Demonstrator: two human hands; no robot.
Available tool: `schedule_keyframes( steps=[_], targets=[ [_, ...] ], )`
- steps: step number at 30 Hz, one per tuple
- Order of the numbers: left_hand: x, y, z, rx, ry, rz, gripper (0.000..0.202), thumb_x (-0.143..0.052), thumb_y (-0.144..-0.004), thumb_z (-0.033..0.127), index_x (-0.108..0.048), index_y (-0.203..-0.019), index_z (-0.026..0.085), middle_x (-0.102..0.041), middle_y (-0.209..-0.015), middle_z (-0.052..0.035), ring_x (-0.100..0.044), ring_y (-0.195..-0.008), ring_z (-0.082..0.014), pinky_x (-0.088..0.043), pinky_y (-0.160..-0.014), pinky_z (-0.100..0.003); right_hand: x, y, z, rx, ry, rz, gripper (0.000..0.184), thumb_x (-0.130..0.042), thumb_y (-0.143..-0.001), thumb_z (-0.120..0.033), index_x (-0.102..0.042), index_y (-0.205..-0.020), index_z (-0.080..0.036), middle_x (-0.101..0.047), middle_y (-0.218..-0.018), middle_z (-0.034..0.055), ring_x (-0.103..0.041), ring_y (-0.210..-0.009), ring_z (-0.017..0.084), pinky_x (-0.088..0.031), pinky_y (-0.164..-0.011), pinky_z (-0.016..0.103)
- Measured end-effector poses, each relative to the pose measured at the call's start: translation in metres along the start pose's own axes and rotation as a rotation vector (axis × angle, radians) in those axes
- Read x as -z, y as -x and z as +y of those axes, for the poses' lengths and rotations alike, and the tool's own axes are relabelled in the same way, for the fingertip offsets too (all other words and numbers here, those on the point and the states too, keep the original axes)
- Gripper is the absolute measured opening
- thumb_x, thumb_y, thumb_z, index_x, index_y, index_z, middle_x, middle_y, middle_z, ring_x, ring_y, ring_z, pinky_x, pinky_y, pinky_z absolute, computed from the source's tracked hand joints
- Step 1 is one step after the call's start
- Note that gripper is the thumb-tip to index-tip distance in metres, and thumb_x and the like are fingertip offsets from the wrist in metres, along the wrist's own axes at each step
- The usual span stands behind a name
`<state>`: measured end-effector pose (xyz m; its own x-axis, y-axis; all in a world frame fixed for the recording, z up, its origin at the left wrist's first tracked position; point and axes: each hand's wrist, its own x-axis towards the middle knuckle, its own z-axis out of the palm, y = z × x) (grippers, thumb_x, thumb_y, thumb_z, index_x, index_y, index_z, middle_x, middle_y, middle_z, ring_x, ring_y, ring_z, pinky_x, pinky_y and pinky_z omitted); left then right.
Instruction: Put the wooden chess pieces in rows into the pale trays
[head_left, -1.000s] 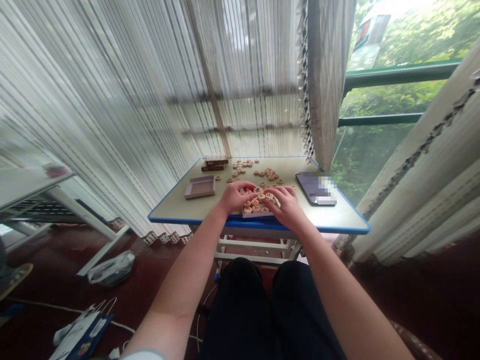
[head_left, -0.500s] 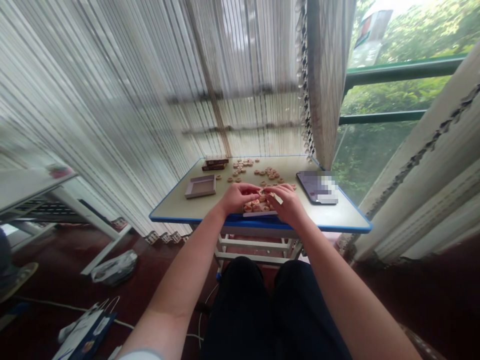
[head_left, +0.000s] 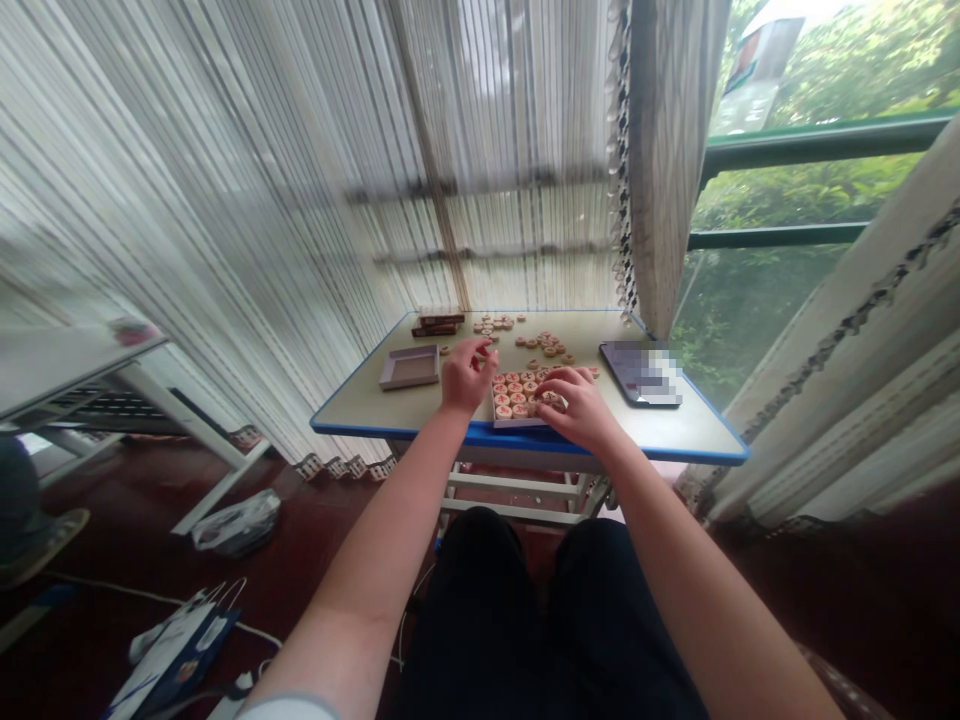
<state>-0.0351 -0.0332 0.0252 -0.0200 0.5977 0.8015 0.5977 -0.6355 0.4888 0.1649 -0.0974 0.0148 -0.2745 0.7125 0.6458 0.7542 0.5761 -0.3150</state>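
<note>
Since half a second ago, the left hand (head_left: pixel 466 378) has pulled back from over the shallow box (head_left: pixel 517 424) to its far-left side, so that more of the neat rows inside now show. Those rows are round, pale wooden pieces (head_left: pixel 515 389), set flat and close together, most with red characters on top and some in the far row with darker ones (the strokes are too small to read). The box has thin, pale lilac walls and lies at the near edge of the counter (head_left: pixel 352 400), around the middle.

Raised just beside the box, the left hand has its fingers loosely curled, thumb and forefinger a little apart; whether a piece sits between them I cannot tell. Coming in from the right, the right hand (head_left: pixel 577 405) is bent down over the right part of the box. Its fingers are half curled, with the tips at the pieces, though I cannot tell whether they grip one. Both forearms reach forward from the near side, slanting inward.

More loose pieces (head_left: pixel 551 345) are scattered toward the far side. A similar lilac tray (head_left: pixel 410 370) lies on the left, and a dark flat device (head_left: pixel 637 375), partly pixelated, on the right.
</note>
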Motion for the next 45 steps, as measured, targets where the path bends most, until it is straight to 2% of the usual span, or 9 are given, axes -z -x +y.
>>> schedule_keyframes(
  steps=[8,12,18,28,38,43,45],
  targets=[
    [-0.007,-0.001,-0.011,0.021,-0.092,0.006,0.017,-0.054,-0.08,0.029,-0.064,-0.084,0.016,-0.063,-0.077,-0.0046,-0.053,-0.063,-0.0135,-0.046,-0.067,-0.028,-0.003,0.003,0.001,-0.017,0.054,-0.068,0.022,-0.058,-0.079,-0.036,-0.073,-0.088,-0.024,-0.059,-0.098,0.0074,-0.045,-0.097,0.025,-0.036,-0.091,0.041],
    [-0.008,-0.001,-0.011,0.04,-0.1,0.001,0.016,-0.054,-0.08,0.029,-0.063,-0.083,0.016,-0.064,-0.077,-0.005,-0.055,-0.066,-0.0146,-0.046,-0.068,-0.028,-0.002,0.004,0.001,-0.025,0.048,-0.055,0.022,-0.058,-0.079,-0.038,-0.073,-0.089,-0.025,-0.059,-0.098,0.0069,-0.045,-0.096,0.025,-0.036,-0.091,0.041],
    [-0.008,-0.002,-0.011,0.037,-0.113,0.0,0.015,-0.054,-0.08,0.028,-0.063,-0.08,0.016,-0.064,-0.075,-0.0049,-0.055,-0.066,-0.0147,-0.045,-0.066,-0.028,-0.001,0.004,0.001,-0.03,0.031,-0.033,0.017,-0.057,-0.077,-0.029,-0.072,-0.084,-0.024,-0.061,-0.096,0.0065,-0.046,-0.096,0.025,-0.037,-0.091,0.041],
    [-0.009,-0.002,-0.012,0.035,-0.116,-0.013,0.017,-0.053,-0.08,0.029,-0.063,-0.079,0.016,-0.064,-0.075,-0.0049,-0.054,-0.063,-0.0143,-0.045,-0.065,-0.028,-0.006,0.002,0.004,-0.053,0.057,-0.022,0.018,-0.057,-0.08,-0.033,-0.073,-0.084,-0.025,-0.062,-0.094,0.0065,-0.047,-0.092,0.024,-0.037,-0.09,0.04],
    [-0.009,-0.002,-0.013,0.04,-0.123,-0.008,0.017,-0.053,-0.08,0.03,-0.063,-0.077,0.016,-0.065,-0.075,-0.0046,-0.055,-0.062,-0.014,-0.045,-0.065,-0.028,-0.004,0.003,0.001,-0.011,0.096,-0.042,0.023,-0.053,-0.083,-0.034,-0.075,-0.082,-0.026,-0.063,-0.093,0.0071,-0.046,-0.09,0.025,-0.037,-0.088,0.042],
    [-0.011,-0.002,-0.015,0.052,-0.124,-0.019,0.018,-0.053,-0.081,0.03,-0.064,-0.076,0.017,-0.065,-0.075,-0.005,-0.056,-0.064,-0.0148,-0.046,-0.067,-0.028,-0.005,0.003,0.0,-0.014,0.076,-0.02,0.022,-0.053,-0.082,-0.033,-0.074,-0.081,-0.025,-0.064,-0.093,0.006,-0.047,-0.09,0.024,-0.036,-0.089,0.041],
    [-0.013,-0.002,-0.017,0.064,-0.127,-0.033,0.016,-0.054,-0.08,0.029,-0.064,-0.077,0.017,-0.065,-0.075,-0.0054,-0.056,-0.067,-0.0155,-0.046,-0.069,-0.029,-0.005,0.004,0.006,-0.068,0.039,0.046,0.021,-0.053,-0.08,-0.032,-0.073,-0.083,-0.025,-0.064,-0.093,0.0061,-0.048,-0.092,0.025,-0.037,-0.09,0.041]
  ],
)
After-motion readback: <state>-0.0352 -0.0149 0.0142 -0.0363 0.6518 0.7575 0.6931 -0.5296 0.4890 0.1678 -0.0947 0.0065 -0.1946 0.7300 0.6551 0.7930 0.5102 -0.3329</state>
